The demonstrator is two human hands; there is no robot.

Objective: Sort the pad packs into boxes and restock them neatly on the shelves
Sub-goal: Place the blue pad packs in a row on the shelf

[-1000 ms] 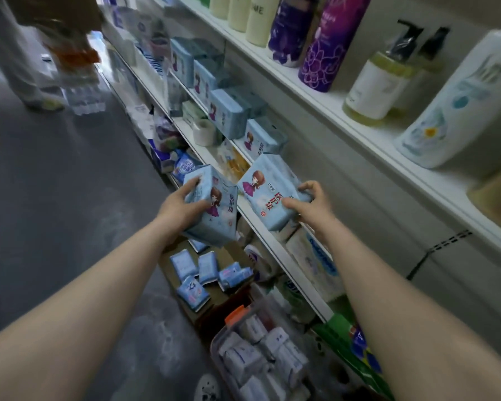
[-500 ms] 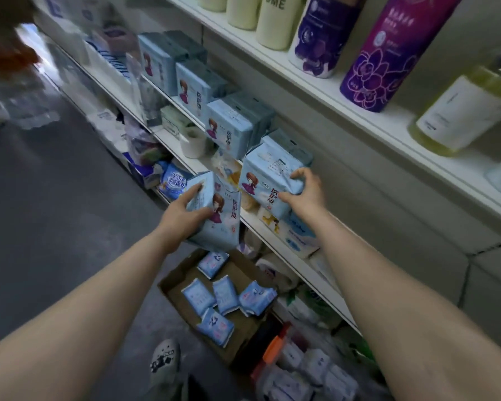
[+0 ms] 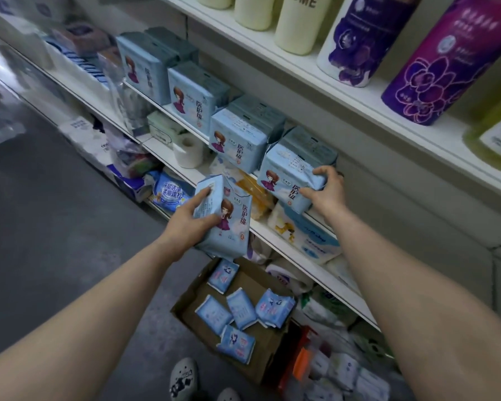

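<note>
My left hand [image 3: 185, 224] grips a light-blue pad pack [image 3: 229, 221] with a cartoon girl on it, held in the air in front of the shelf. Fingers and thumb of my right hand [image 3: 327, 195] curl round a second such pack [image 3: 289, 175] standing on the middle shelf [image 3: 275, 235], at the right end of a row of the same packs [image 3: 237, 134]. On the floor below lies an open cardboard box [image 3: 261, 360] holding several small blue pad packs [image 3: 240, 311].
The upper shelf [image 3: 344, 91] carries purple and cream bottles [image 3: 446, 59]. A toilet roll [image 3: 188, 150] and wipes stand left of the pad row. Tissue packs fill the lower shelves. A clear tub [image 3: 330, 377] of white packs sits right of the box. My shoe [image 3: 182, 380] is on the grey floor.
My right hand has carried its pack up and back onto the middle shelf beside the row. The left hand keeps its pack, little moved. The view has shifted closer to the shelf.
</note>
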